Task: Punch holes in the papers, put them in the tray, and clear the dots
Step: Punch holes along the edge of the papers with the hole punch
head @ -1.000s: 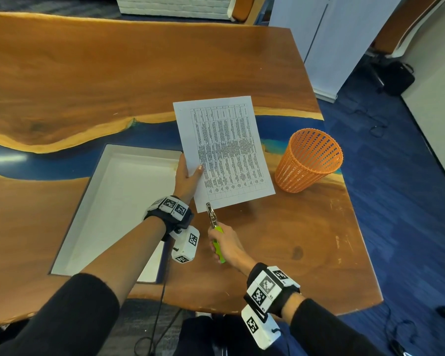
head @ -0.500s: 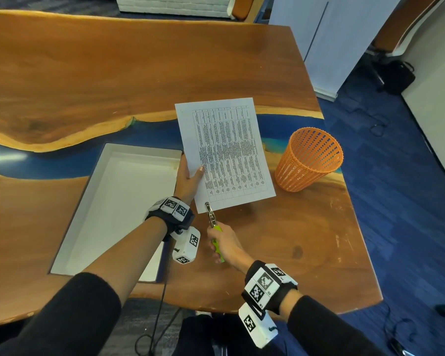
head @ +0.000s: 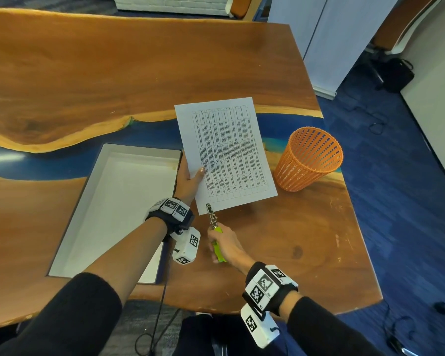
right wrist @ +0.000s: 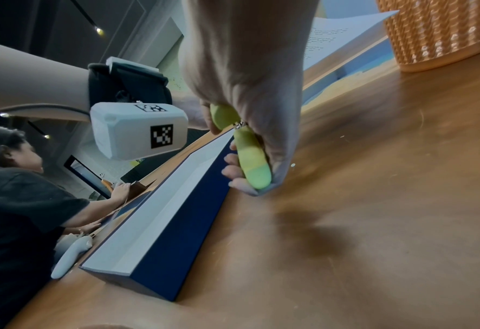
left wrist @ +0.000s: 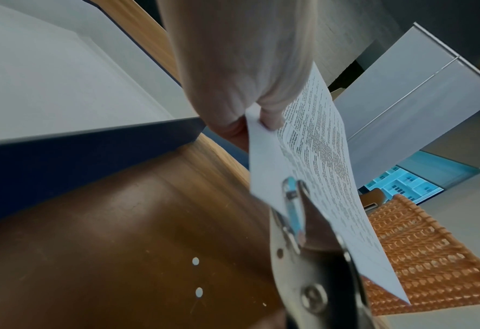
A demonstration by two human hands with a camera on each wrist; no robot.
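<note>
My left hand [head: 190, 177] pinches a printed paper sheet [head: 226, 152] by its left edge, thumb on top, and holds it above the table; the pinch also shows at the paper [left wrist: 312, 142] in the left wrist view. My right hand [head: 224, 244] grips the green handles [right wrist: 250, 153] of a metal hole punch [head: 212, 217]. The punch head [left wrist: 292, 200] sits over the sheet's near edge. Two white paper dots [left wrist: 197, 276] lie on the wood beneath. The white tray [head: 118, 201] with dark blue walls lies left of the paper.
An orange mesh basket [head: 308, 159] stands on the table to the right of the paper. The wooden table [head: 113, 73] has a blue resin strip across it. Its right edge drops to blue carpet. Another person [right wrist: 22, 178] sits at the far left.
The paper and the punch have barely moved; the sheet sits slightly lower in view. The punch head stays on the sheet's near edge.
</note>
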